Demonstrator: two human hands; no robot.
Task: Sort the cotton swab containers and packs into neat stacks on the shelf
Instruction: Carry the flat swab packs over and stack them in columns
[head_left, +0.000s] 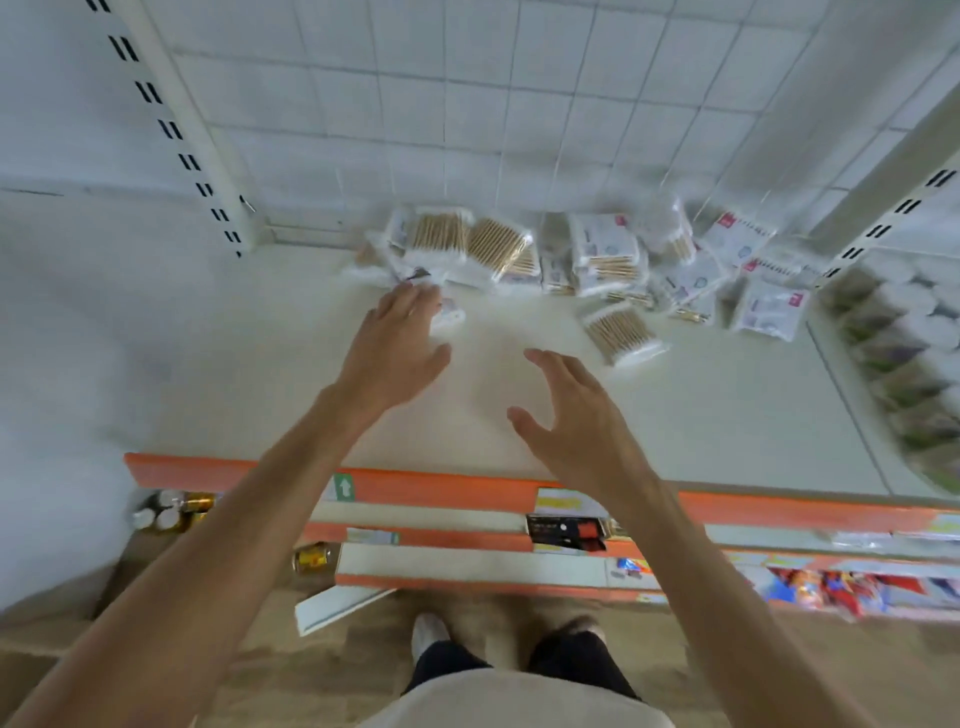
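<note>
Left hand: your left hand (397, 340) reaches toward 11 o'clock with the fingers straight and loosely spread, gripping nothing; the fingertips lie at a small flat pack (448, 312) on the near edge of the heap, placed to draw it out. The blur means I cannot tell if they touch it.

Right hand: your right hand (569, 415) hovers above the bare shelf (260, 364), fingers fanned and empty, pointing toward 1 o'clock, likely ready for the lone box.

Swab goods: the cotton swab packs (519, 254) lie in a loose jumble along the back of the shelf at 12 to 1 o'clock, against the tiled wall (467, 104), tilted and overlapping, no stack formed.

Lone box: one clear box of wooden swabs (621, 332) sits apart, nearer you at 1 o'clock, tilted.

Flat sachets: white packs with red marks (769, 309) lie at 2 o'clock, beside the upright post (883, 208).

Free space: the open front of the shelf looks like the sensible place to build stacks.

Progress: by my judgement, sorting has barely started.
</note>
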